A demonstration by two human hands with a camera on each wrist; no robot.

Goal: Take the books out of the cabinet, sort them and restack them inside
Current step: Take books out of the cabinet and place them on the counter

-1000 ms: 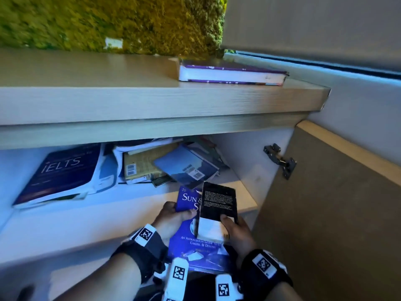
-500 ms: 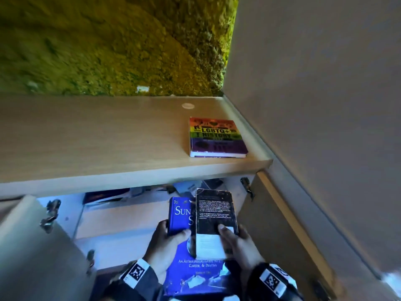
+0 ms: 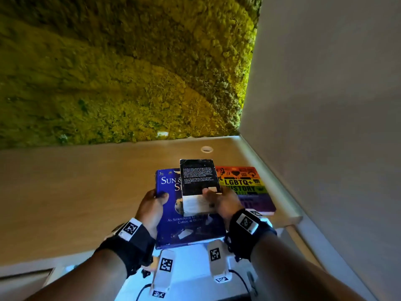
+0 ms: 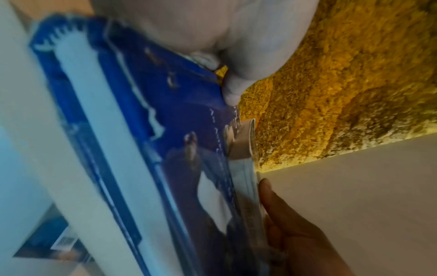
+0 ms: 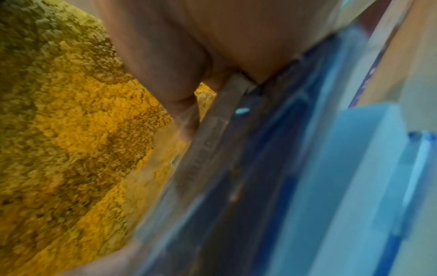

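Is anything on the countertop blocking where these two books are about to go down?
Nothing visible to the left: the countertop is bare there. On the right the rainbow book already lies by the wall, partly under the held blue book and black book.

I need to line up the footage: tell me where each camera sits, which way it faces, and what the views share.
Head: worn on the head, facing forward and down at the wooden cabinet top and moss wall; both forearms, left hand and right hand show.
Left wrist: looks along the left hand at the blue book; its thumb and the right hand's fingers show.
Right wrist: looks along the right hand at the small black book; its thumb shows, blurred.
Shared: all three see the blue book, the black book on it, and the moss wall.
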